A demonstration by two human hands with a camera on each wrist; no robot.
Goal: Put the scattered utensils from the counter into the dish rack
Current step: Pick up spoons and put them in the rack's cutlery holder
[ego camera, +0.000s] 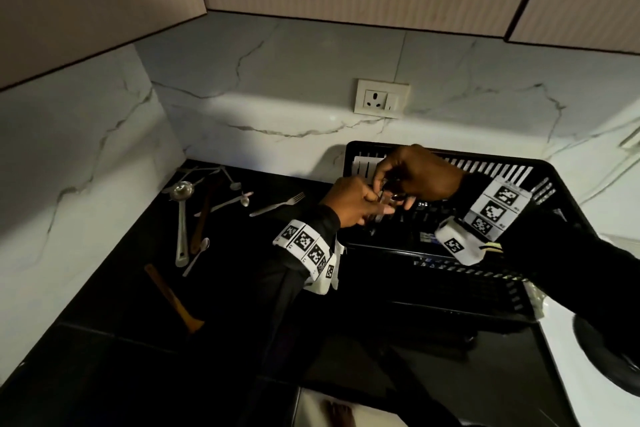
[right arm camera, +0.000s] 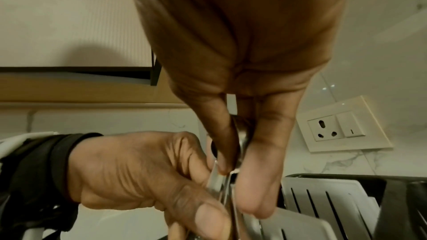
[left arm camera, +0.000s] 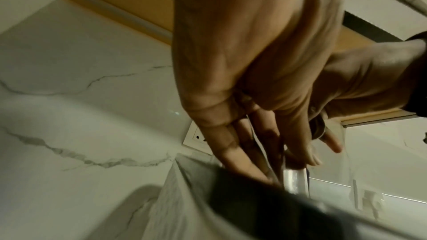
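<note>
Both my hands meet over the left end of the black dish rack [ego camera: 467, 284]. My left hand [ego camera: 375, 208] grips a small bundle of metal utensils [right arm camera: 221, 185] by the thin handles. My right hand [ego camera: 391, 187] pinches the same bundle from above, thumb and fingers [right arm camera: 256, 194] closed on the metal. A spoon bowl [ego camera: 398, 198] shows between the hands. A white slotted cutlery holder [right arm camera: 323, 198] stands in the rack just below them. On the black counter to the left lie a ladle [ego camera: 181, 218], a fork [ego camera: 277, 206], a spoon [ego camera: 199, 253] and two wooden spatulas [ego camera: 173, 298].
More small spoons [ego camera: 235, 191] lie near the back wall in the corner. A wall socket [ego camera: 381, 99] sits above the rack. A white surface with a dark round object [ego camera: 609, 360] lies right of the rack. Cabinets hang overhead.
</note>
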